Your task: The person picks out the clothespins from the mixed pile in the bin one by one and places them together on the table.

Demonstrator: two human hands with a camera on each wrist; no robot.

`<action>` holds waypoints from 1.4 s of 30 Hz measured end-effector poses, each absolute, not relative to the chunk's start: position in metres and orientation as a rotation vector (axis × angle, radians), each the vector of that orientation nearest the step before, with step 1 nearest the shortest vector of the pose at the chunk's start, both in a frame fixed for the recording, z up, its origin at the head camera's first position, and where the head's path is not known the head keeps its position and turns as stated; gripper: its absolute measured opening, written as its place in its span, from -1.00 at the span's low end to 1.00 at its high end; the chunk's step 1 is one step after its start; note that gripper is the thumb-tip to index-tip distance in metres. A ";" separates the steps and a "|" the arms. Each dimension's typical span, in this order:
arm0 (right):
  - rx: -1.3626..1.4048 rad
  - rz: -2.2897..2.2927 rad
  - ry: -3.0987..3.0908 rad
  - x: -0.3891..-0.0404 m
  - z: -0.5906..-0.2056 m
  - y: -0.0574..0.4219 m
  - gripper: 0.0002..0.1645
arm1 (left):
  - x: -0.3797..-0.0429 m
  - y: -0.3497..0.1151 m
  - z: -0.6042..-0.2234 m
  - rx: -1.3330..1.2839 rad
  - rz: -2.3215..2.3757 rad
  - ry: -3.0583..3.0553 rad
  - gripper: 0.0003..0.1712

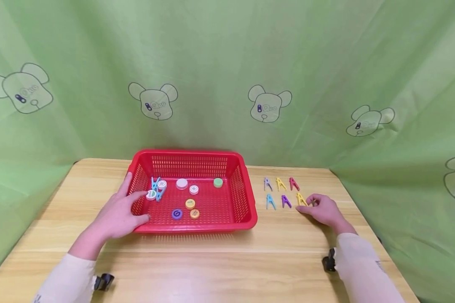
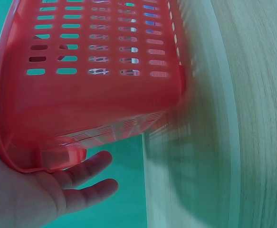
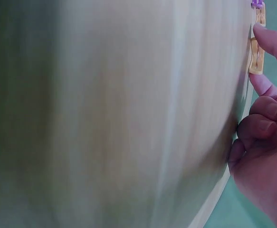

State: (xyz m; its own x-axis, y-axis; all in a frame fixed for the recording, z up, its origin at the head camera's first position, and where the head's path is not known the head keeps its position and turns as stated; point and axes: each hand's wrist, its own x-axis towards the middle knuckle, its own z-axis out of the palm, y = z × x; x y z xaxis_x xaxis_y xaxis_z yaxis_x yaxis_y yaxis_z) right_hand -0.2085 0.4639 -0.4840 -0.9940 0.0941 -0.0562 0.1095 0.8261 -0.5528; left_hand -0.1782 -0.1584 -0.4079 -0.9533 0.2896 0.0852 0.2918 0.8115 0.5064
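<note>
My left hand (image 1: 115, 212) rests over the left rim of a red plastic basket (image 1: 197, 230). Its thumb and index finger reach inside, the index tip right at a white round piece (image 1: 151, 195); the left wrist view shows two straight fingers (image 2: 88, 194) outside, past the rim. My right hand (image 1: 324, 209) is at the right end of a group of clothespins, thumb and index finger pinching a yellow clothespin (image 1: 301, 199) low at the table, other fingers curled. Left of it lie a purple clothespin (image 1: 286, 201) and a light blue clothespin (image 1: 271, 201).
Behind these lie grey-blue (image 1: 267, 184), yellow (image 1: 281, 183) and red (image 1: 293, 184) clothespins. The basket holds light blue clothespins (image 1: 160, 193) and several round pieces, among them a green piece (image 1: 218, 182) and a purple piece (image 1: 177, 213). A green curtain (image 1: 212, 63) hangs around the wooden table (image 1: 220, 269).
</note>
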 end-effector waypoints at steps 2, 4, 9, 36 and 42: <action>0.163 -0.908 2.974 -0.208 -0.483 0.462 -0.39 | -0.178 -0.159 -0.408 -0.477 -0.840 -2.988 -0.15; 0.159 -0.910 2.973 -0.209 -0.481 0.460 -0.41 | -0.177 -0.159 -0.409 -0.471 -0.844 -2.989 -0.15; 0.151 -0.899 2.973 -0.210 -0.478 0.458 -0.42 | -0.176 -0.160 -0.409 -0.458 -0.853 -2.986 -0.15; 0.061 -0.938 2.973 -0.224 -0.432 0.447 -0.24 | -0.180 -0.155 -0.407 -0.473 -0.833 -2.978 -0.15; 0.002 -0.953 3.005 -0.238 -0.417 0.428 -0.25 | -0.179 -0.157 -0.409 -0.454 -0.835 -2.987 -0.15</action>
State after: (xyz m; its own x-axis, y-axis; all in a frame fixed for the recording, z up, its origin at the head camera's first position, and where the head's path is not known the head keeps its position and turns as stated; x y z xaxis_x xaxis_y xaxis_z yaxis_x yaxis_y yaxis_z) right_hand -0.2379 0.4280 -0.4174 -0.9999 0.0046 0.0101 -0.0021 0.8173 -0.5762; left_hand -0.1792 -0.1572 -0.4087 -0.9580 0.2744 0.0834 0.2779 0.8160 0.5069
